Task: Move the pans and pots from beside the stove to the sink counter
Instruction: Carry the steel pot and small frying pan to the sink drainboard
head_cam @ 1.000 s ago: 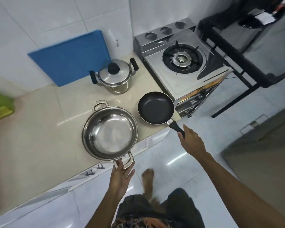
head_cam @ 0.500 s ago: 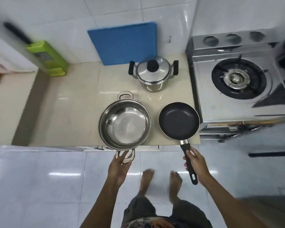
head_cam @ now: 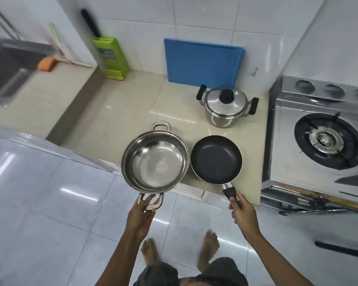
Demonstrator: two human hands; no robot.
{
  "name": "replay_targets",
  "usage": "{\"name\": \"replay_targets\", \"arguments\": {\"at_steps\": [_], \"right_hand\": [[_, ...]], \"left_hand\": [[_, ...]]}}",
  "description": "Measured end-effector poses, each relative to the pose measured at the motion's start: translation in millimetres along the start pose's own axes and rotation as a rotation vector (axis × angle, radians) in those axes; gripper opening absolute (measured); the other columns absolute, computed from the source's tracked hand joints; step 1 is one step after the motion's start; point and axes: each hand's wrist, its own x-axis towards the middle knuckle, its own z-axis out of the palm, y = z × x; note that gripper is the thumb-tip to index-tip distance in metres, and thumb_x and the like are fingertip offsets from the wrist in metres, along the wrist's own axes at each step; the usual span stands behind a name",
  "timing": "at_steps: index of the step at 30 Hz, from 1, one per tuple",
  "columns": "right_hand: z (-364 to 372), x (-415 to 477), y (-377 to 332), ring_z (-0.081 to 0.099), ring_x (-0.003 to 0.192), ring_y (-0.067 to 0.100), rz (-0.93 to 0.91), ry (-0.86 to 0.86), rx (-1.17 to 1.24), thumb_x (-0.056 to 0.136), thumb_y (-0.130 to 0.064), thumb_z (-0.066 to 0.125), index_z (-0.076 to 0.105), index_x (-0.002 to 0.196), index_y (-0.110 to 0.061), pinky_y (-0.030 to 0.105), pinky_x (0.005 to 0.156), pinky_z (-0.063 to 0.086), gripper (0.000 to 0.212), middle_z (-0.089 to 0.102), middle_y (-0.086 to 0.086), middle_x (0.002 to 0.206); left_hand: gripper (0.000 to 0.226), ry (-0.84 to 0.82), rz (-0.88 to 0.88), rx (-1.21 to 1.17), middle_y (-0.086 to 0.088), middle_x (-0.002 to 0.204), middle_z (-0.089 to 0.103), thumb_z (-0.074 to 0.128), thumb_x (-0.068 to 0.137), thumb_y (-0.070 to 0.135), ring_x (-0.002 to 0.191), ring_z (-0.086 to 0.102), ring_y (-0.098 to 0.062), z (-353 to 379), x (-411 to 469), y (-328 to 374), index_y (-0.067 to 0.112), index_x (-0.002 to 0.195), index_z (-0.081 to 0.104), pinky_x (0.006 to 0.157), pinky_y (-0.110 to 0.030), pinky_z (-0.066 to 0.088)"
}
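Observation:
My left hand (head_cam: 142, 213) grips the near loop handle of a wide, shiny steel pot (head_cam: 155, 161), which juts past the counter's front edge over the floor. A black non-stick frying pan (head_cam: 216, 158) sits right beside the pot, and my right hand (head_cam: 243, 212) is closed around its black handle. Further back, close to the stove (head_cam: 322, 141), stands a small lidded steel pot (head_cam: 225, 105) with black side handles and a black knob. The sink (head_cam: 6, 71) shows at the far left.
A beige counter (head_cam: 116, 112) runs from stove to sink. Against the tiled wall lean a blue cutting board (head_cam: 203, 62) and a green knife block (head_cam: 110, 56). An orange sponge (head_cam: 47, 64) lies by the sink. My bare feet stand on glossy floor tiles below.
The view has swung left, bringing the sink into sight. The steel pot has come toward me over the counter edge, and the frying pan has shifted left against it, both still in my hands.

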Motion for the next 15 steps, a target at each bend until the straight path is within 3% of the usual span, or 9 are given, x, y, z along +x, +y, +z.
{"name": "replay_targets", "arguments": {"at_steps": [3, 5, 9, 15], "right_hand": [[34.4, 1.6, -31.0, 0.053, 0.063, 0.017, -0.085, -0.006, -0.068, 0.104, -0.023, 0.053, 0.06, 0.135, -0.021, 0.033, 0.059, 0.048, 0.032, 0.067, 0.002, 0.08], [67.8, -2.0, -55.5, 0.059, 0.071, 0.021, -0.154, 0.019, -0.141, 0.103, -0.024, 0.053, 0.063, 0.13, -0.017, 0.034, 0.069, 0.048, 0.03, 0.071, 0.003, 0.086], [145.7, -19.9, -114.8, 0.067, 0.096, 0.036, -0.235, 0.096, -0.254, 0.101, -0.025, 0.053, 0.065, 0.126, -0.013, 0.038, 0.076, 0.049, 0.03, 0.076, 0.011, 0.101], [280.6, -58.1, -218.1, 0.067, 0.096, 0.037, -0.368, 0.037, -0.231, 0.102, -0.026, 0.051, 0.063, 0.126, -0.011, 0.041, 0.081, 0.051, 0.031, 0.076, 0.012, 0.102]], "left_hand": [[0.036, 0.012, 0.056, -0.037, 0.003, 0.119, 0.076, 0.054, 0.097, 0.012, 0.095, 0.073, -0.011, -31.9, -0.3, 20.8, 0.03, 0.128, 0.062, 0.086, -0.029, 0.047], [0.036, 0.042, 0.089, -0.064, 0.004, 0.117, 0.077, 0.052, 0.098, 0.012, 0.097, 0.072, -0.012, -60.3, 1.5, 40.6, 0.031, 0.126, 0.062, 0.087, -0.029, 0.046], [0.038, 0.081, 0.151, -0.132, 0.003, 0.114, 0.078, 0.051, 0.096, 0.011, 0.086, 0.075, -0.009, -123.5, 2.9, 88.1, 0.03, 0.126, 0.062, 0.075, -0.025, 0.049], [0.04, 0.126, 0.237, -0.252, 0.004, 0.115, 0.078, 0.056, 0.09, 0.011, 0.091, 0.07, -0.01, -223.1, -6.2, 175.6, 0.032, 0.122, 0.068, 0.08, -0.026, 0.047]]}}
